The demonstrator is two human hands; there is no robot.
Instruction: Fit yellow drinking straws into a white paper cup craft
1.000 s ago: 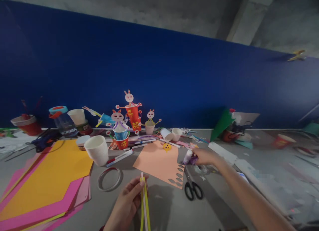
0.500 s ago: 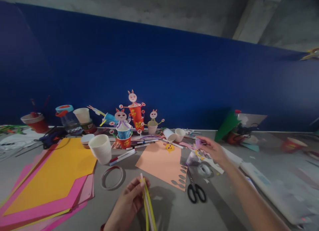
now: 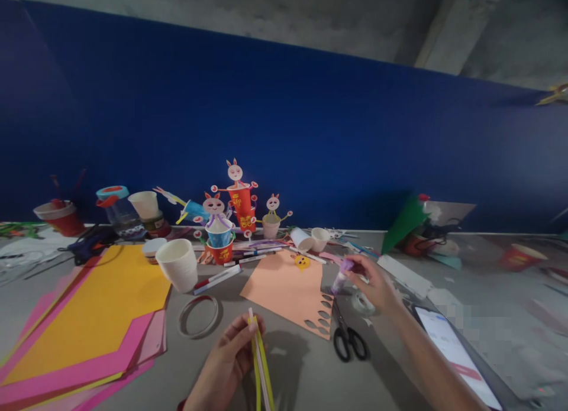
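Observation:
My left hand pinches a few thin yellow and white strips near their upper ends, and they hang down past the bottom edge of view. My right hand has its fingers closed around the purple cap of a glue stick, which stands slightly tilted on the table. Cap and body now meet. Below it lie black-handled scissors, shut, touching the edge of a peach paper sheet with leaf-shaped holes. A roll of clear tape sits partly under my right hand.
At left are stacked orange and pink sheets, a white cup and a grey tape ring. Markers and paper-cup rabbit figures stand or lie farther back. A lit phone lies under my right forearm.
My right hand has moved down and slightly left, bringing the purple cap onto the glue stick. The phone screen has lit up. My left hand stays nearly still with the strips.

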